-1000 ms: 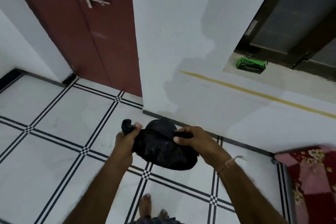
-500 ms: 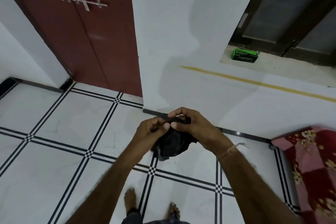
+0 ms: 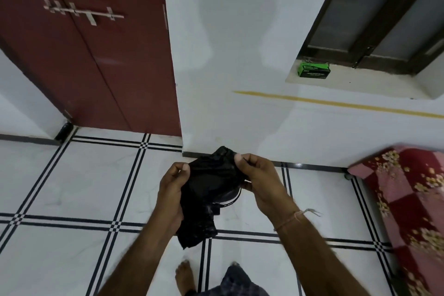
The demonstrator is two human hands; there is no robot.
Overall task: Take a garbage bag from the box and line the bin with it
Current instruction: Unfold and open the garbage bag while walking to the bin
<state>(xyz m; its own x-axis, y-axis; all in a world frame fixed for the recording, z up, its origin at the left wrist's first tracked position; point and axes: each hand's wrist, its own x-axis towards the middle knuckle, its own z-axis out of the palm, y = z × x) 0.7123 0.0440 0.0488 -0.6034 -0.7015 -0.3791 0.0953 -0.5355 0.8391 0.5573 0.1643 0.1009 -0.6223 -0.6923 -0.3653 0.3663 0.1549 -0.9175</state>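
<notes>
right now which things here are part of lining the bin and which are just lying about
Part of the job:
- black garbage bag, crumpled, held between left hand and right hand
- green box on the window ledge
- no bin shows in this view

Just lying about:
- red floral mattress at right
- red door

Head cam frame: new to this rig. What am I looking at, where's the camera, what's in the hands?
There is no robot here. A person wears a wide-angle camera on the head, looking forward and down, so the two forearms entering from the bottom are their own. The left hand and right hand both grip a crumpled black garbage bag, not yet spread open. Below is a white tiled floor with black lines, and a bare foot. A green box sits on the window ledge. A red door stands at left, floral bedding at right. No bin is in view.
</notes>
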